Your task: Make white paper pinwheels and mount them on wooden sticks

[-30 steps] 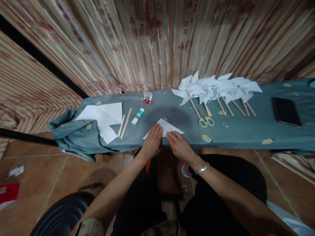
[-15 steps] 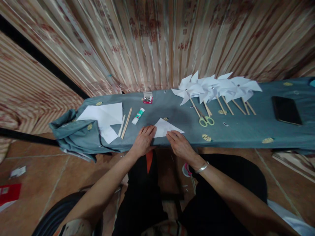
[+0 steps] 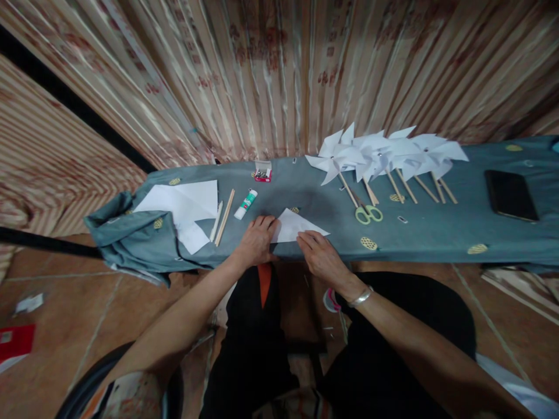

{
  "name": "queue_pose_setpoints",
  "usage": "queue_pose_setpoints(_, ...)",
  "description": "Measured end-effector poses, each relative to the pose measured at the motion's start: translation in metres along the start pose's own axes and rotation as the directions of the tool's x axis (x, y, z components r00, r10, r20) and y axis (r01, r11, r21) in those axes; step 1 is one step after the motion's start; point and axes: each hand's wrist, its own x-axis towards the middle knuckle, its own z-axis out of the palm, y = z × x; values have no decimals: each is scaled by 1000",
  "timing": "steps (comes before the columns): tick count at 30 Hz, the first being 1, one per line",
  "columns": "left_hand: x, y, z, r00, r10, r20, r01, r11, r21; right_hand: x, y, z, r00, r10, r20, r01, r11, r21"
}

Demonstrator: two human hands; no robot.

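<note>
A white sheet of paper (image 3: 292, 226), folded into a triangle, lies near the front edge of the cloth-covered table. My left hand (image 3: 257, 241) is closed on its left corner, fingers over the paper and the thumb low by the table edge. At the lower right side, my right hand (image 3: 321, 256) presses its fingertips together on the paper's edge; its thumb is mostly hidden. Just beyond my left hand lies a green and white glue stick (image 3: 246, 204). Green-handled scissors (image 3: 368, 214) rest to the right of the paper.
Several white paper pinwheels (image 3: 345, 156) on wooden sticks lie at the back right, with a black phone (image 3: 510, 195) farther right. A small red box (image 3: 262, 173) of metal pieces stands at the back. Wooden sticks (image 3: 224, 218), a white pencil-like stick (image 3: 216, 221) and paper sheets (image 3: 192, 198) lie left.
My left hand's fingers have shifted slightly at the paper's left corner. The folded paper and right hand look almost the same; the view has moved a little.
</note>
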Motion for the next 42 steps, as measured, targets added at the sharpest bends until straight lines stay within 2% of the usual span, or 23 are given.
queue_pose_setpoints(15, -29, -19, 4, 996, 83, -18, -84, 996, -30, 0, 1, 1, 1000, 0, 9, 0, 1000, 10)
queue_pose_setpoints(22, -40, -27, -3, 993, 121, 7, -121, 992, -23, 0, 1, 0, 1000, -4, 8, 4, 1000, 7)
queue_pose_setpoints(30, -55, -25, -8, 993, 117, 13, -117, 993, -17, -1, 2, 2, 1000, -14, -4, 14, 1000, -10)
queue_pose_setpoints(37, -78, -34, -8, 992, 128, 15, -128, 992, -10, -1, 2, 1, 1000, -20, 4, 20, 999, -28)
queue_pose_setpoints(39, -84, -36, -12, 995, 94, -18, -94, 995, -13, 0, 2, 1, 1000, -19, 5, 19, 999, -27)
queue_pose_setpoints(42, -84, -26, -14, 988, 27, -153, -34, 999, -39, 0, 1, 1, 1000, -15, 12, 15, 1000, -16)
